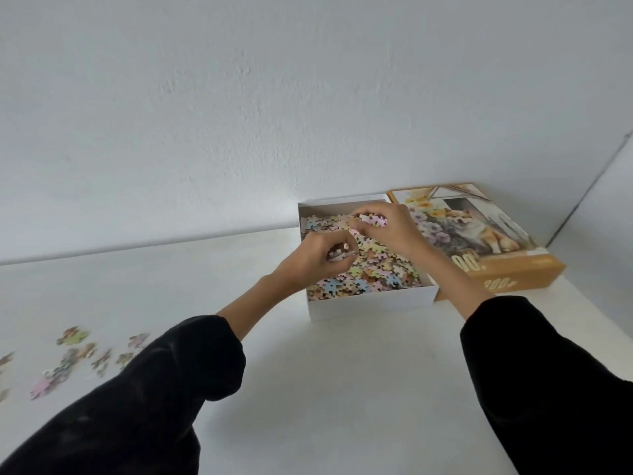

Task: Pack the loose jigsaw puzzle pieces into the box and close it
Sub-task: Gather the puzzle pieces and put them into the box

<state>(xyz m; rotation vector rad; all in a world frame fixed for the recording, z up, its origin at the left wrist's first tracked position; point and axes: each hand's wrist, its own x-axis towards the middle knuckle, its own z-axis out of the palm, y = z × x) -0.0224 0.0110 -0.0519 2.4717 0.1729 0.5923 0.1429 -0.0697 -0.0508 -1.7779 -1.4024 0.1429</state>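
Note:
An open white box (370, 305) stands at the back of the white table, filled with a heap of pastel jigsaw pieces (380, 269). Both hands hover over its left and far part. My left hand (317, 258) is curled around a few pale pieces at the box's left wall. My right hand (390, 228) pinches a small pink and white clump of pieces above the heap. Several loose pieces (73, 358) lie scattered on the table at the far left, close to my left sleeve.
The box lid (479, 241), orange-sided with a dog and flowers printed on top, lies face up right of the box, touching it. A white wall runs behind the table; a corner closes in at the right.

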